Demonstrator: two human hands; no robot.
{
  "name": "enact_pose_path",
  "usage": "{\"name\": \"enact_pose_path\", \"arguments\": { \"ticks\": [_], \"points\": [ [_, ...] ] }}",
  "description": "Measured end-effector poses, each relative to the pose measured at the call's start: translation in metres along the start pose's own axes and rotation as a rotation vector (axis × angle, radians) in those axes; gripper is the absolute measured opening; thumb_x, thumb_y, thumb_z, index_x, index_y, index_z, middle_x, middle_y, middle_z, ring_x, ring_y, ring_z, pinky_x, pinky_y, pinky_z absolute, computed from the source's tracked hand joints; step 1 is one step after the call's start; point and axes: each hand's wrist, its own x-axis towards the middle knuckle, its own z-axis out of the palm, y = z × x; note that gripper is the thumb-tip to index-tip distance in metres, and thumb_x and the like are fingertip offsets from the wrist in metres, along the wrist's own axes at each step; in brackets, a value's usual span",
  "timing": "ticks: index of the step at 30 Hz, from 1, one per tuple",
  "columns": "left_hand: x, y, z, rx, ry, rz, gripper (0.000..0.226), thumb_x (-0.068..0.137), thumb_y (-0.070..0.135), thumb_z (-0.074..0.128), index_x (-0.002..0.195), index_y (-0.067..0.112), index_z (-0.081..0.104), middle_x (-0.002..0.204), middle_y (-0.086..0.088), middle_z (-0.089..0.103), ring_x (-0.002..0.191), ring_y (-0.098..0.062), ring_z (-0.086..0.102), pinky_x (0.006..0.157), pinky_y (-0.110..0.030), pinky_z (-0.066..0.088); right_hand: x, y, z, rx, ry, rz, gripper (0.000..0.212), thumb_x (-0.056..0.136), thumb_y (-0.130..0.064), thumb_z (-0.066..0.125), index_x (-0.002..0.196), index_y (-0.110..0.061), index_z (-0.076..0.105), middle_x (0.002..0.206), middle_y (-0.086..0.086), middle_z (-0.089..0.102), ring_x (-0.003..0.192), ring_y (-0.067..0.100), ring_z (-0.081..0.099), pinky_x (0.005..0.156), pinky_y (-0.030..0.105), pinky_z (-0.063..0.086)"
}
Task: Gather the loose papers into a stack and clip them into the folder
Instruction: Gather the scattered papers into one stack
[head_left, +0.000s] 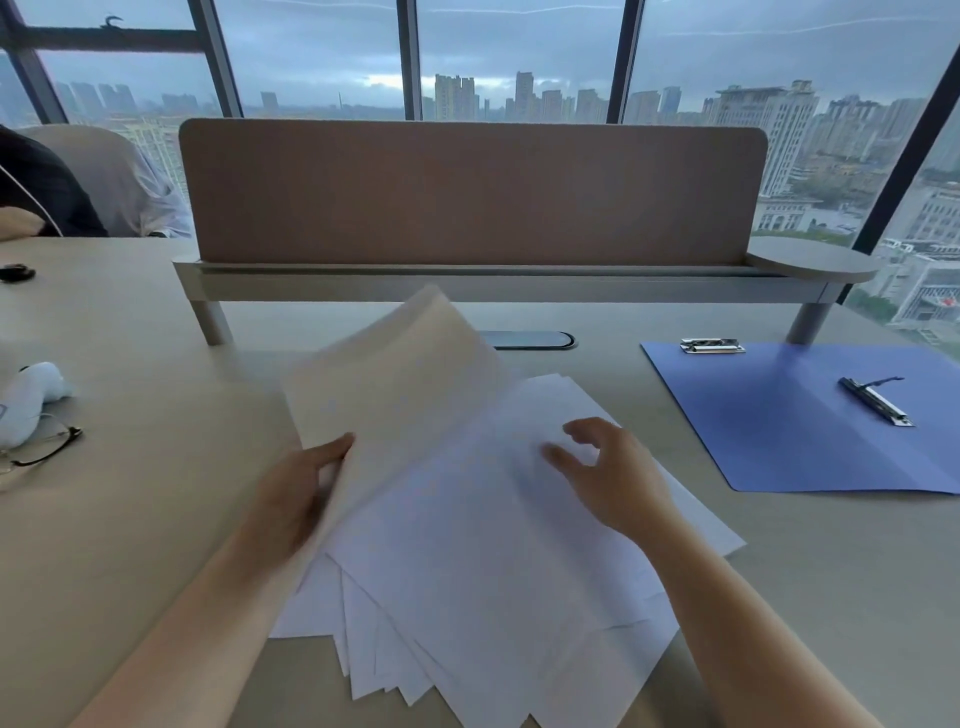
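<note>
fanned loose papers (483, 597) nearest, mid-desk. left hand (296, 499) pinches lifted sheets (395, 374) at their edge. right hand (608, 478) fingers half-spread, tips on top sheet. blue folder (810, 415) open at right, apart. beige desk (130, 364), window behind.

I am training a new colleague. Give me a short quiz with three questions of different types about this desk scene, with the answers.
1. True or false: the blue folder lies open on the desk, to the right of the papers.
2. Which hand lifts some sheets by their edge? A) the left hand B) the right hand C) neither
3. Fill in: the papers under the hands are not yet squared; their corners are ____ out near the front edge.

Key: 1 true; 2 A; 3 fanned
</note>
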Motion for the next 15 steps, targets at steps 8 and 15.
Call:
{"name": "enact_pose_path", "arguments": {
  "ticks": [8,15],
  "points": [
    [0.005,-0.002,-0.006,-0.101,-0.033,-0.158,0.041,0.042,0.039,0.095,0.065,0.017,0.069,0.052,0.006,0.062,0.041,-0.004,0.057,0.041,-0.015,0.046,0.010,-0.024,0.005,-0.430,-0.175,0.035,0.120,0.048,-0.085,0.072,0.144,-0.023,0.037,0.137,0.003,0.046,0.130,0.026,0.045,0.100,0.042,0.044],
    [-0.003,-0.002,0.006,-0.185,0.002,-0.192,0.015,0.098,0.003,0.049,0.090,0.003,0.061,0.054,-0.003,0.069,0.041,-0.010,0.065,0.036,-0.014,0.046,0.016,-0.044,0.000,-0.433,-0.321,0.087,0.087,0.050,-0.066,0.086,0.116,-0.018,0.056,0.108,-0.001,0.059,0.102,0.024,0.060,0.089,0.039,0.053]
  ]
}}
